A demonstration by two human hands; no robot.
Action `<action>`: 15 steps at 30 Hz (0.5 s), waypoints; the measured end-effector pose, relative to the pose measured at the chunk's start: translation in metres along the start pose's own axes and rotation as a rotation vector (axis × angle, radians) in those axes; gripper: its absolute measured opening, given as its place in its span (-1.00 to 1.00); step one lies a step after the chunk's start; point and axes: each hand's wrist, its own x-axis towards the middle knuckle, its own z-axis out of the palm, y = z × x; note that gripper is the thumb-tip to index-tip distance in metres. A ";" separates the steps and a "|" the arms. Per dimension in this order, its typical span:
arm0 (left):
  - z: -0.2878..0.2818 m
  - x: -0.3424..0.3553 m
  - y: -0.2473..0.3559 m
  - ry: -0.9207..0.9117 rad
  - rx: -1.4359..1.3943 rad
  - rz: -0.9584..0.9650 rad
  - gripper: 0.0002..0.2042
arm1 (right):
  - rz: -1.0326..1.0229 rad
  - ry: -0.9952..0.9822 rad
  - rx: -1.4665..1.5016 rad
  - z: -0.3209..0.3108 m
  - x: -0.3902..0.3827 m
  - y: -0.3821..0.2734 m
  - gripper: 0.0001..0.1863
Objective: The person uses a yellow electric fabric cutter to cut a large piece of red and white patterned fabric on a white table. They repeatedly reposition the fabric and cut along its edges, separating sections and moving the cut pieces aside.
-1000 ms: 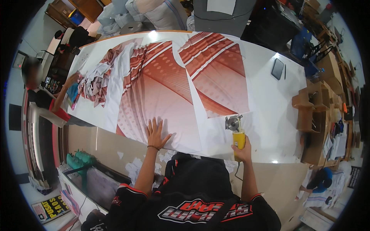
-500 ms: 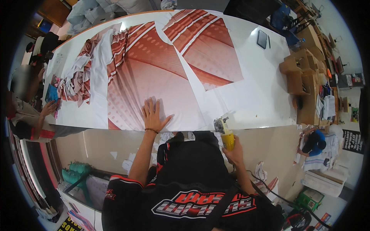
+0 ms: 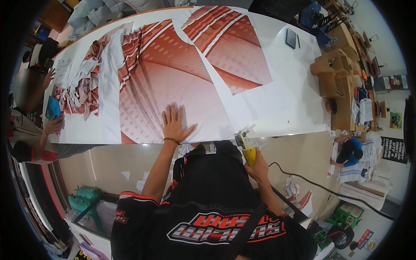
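My left hand [image 3: 175, 124] lies flat with spread fingers on a large red-and-white printed fabric panel [image 3: 173, 82], close to the table's near edge. In my right hand [image 3: 258, 166] is a yellow handheld electric fabric cutter [image 3: 249, 152], gripped round its body. The cutter's metal head is at the near edge, right beside the panel's lower right corner; whether the blade touches cloth I cannot tell. A second printed fabric piece [image 3: 232, 52] lies farther off to the right.
Crumpled fabric scraps [image 3: 86, 82] heap on the left of the white table [image 3: 294, 95]. A phone [image 3: 290, 38] lies at the far right, near cardboard boxes [image 3: 333, 71]. The cutter's black cord [image 3: 312, 182] trails right. Another person [image 3: 26, 125] stands at left; one more [image 3: 350, 149] crouches at right.
The cutter in my right hand has shifted left to the panel's corner. My left hand stays on the fabric. At left, the other person's far hand has risen.
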 end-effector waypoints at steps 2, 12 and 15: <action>-0.001 0.000 0.000 -0.011 0.006 -0.005 0.03 | 0.002 -0.010 -0.005 -0.003 0.003 -0.007 -0.02; -0.001 0.000 -0.001 0.023 -0.001 0.001 0.02 | 0.024 -0.044 -0.042 -0.001 0.016 -0.011 0.00; -0.001 -0.001 -0.001 0.034 0.011 -0.005 0.01 | 0.014 -0.065 -0.024 -0.003 0.020 -0.014 0.00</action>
